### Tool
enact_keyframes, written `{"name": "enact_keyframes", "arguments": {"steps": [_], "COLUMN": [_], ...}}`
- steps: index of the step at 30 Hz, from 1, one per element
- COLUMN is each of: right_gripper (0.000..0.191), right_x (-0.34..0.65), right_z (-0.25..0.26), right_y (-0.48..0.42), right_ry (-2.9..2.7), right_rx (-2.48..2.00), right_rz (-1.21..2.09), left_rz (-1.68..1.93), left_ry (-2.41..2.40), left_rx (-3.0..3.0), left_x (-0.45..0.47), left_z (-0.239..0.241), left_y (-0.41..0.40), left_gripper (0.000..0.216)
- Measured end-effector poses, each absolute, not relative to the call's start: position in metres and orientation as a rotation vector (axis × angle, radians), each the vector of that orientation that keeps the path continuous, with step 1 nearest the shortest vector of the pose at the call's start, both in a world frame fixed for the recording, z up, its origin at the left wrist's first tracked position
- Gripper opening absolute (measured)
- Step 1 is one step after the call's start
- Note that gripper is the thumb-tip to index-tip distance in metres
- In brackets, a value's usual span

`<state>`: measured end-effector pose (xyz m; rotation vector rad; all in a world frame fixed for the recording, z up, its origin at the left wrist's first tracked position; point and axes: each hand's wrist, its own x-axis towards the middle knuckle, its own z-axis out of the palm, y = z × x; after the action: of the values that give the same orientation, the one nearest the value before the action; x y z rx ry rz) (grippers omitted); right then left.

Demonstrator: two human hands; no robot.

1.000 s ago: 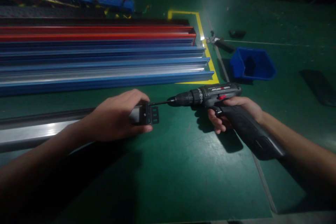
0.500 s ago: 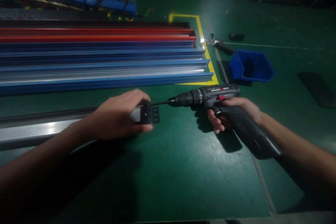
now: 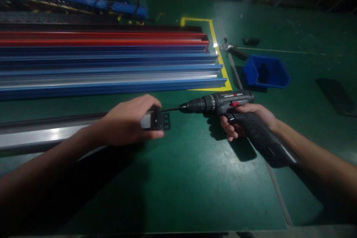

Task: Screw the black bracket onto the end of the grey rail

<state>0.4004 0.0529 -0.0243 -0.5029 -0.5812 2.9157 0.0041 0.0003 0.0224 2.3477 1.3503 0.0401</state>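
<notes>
Left hand (image 3: 126, 124) clamps its grip over the rail (image 3: 41, 135) end, black bracket (image 3: 161, 121) poking out at 3 o'clock. Right hand (image 3: 245, 119) wraps the drill (image 3: 225, 102) handle, bit touching the bracket's top edge at 9 o'clock on the green worktop (image 3: 195, 178).

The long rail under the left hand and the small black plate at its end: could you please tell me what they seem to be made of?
The rail looks like bare metal, probably aluminium: its silvery top throws a bright streak of light. The plate looks like thin metal with a matt black coat: flat, sharp-edged, with cut slots. The left hand holds the rail's end; the right hand grips a drill, seemingly dark plastic.
</notes>
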Motion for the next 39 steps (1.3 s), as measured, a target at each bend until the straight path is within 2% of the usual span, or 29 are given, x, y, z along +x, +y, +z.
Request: {"name": "enact_keyframes", "arguments": {"steps": [39], "right_gripper": [0.041], "right_x": [0.3987], "right_z": [-0.0224], "right_y": [0.0522], "right_ry": [-0.565], "right_rx": [-0.551], "right_rz": [2.892], "left_rz": [-0.007], "left_ry": [1.469], "left_rx": [2.195], "left_x": [0.0126], "left_z": [0.0323], "left_y": [-0.0013], "left_gripper": [0.068]}}
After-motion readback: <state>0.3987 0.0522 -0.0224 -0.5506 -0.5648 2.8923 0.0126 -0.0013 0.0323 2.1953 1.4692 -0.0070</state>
